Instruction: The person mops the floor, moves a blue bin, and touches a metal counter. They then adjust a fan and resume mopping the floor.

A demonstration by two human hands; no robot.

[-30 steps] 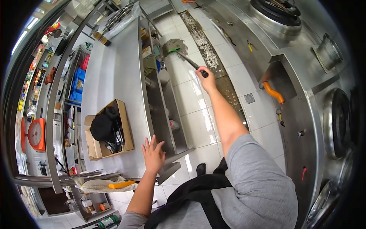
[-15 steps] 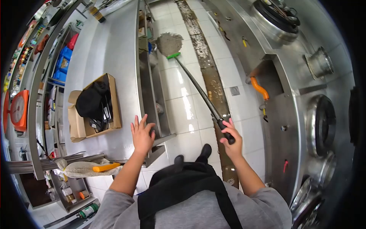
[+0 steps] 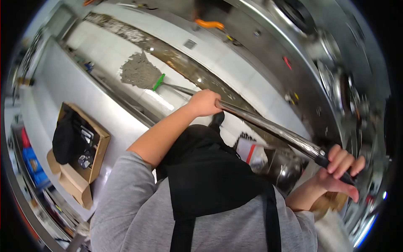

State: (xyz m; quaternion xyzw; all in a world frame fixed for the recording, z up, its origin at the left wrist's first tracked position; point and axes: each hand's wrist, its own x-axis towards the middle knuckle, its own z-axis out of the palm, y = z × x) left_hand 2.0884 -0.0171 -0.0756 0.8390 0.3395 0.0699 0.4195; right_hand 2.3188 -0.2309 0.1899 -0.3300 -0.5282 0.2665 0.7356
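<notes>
A mop lies slantwise across the head view, its grey string head [image 3: 140, 72] spread on the white tiled floor. A green clamp [image 3: 158, 82] joins the strings to the long metal handle [image 3: 268, 124]. Partway up that handle, my left hand [image 3: 204, 103] is closed around it. My right hand [image 3: 340, 170] grips the black end of the handle at the far right, its fingers curled over and the thumb sticking out. The handle passes in front of my black apron.
On the left stands a steel counter [image 3: 46, 92] bearing an open cardboard box [image 3: 100, 153] with black cloth inside. A wet drain channel [image 3: 184, 67] crosses the floor. Steel cooking units with an orange pipe [image 3: 210, 24] line the far side. A rounded metal container [image 3: 285, 170] is near my right arm.
My left hand has moved from free and open to closed around the handle. My right hand has lifted the handle's end rightward. The view has turned, and the mop head appears further left.
</notes>
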